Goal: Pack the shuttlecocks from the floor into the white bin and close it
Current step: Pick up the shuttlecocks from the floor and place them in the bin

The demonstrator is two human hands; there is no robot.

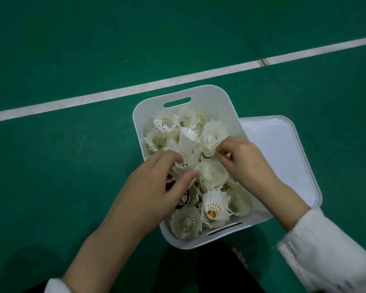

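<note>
A white bin [218,98] stands open on the green court floor, holding several worn white shuttlecocks [215,205]. Both of my hands are over the bin's middle. My left hand [154,187] has its fingers and thumb curled round a shuttlecock in the pile. My right hand [247,159] pinches the feathers of another shuttlecock [209,142] near the right wall. The bin's white lid [283,157] lies flat on the floor to the right, partly under the bin's edge. No loose shuttlecocks show on the floor.
A white court line [135,88] crosses the green floor [61,166] behind the bin. My dark trouser leg [220,269] sits just below the bin's near edge. White sleeves cover both forearms.
</note>
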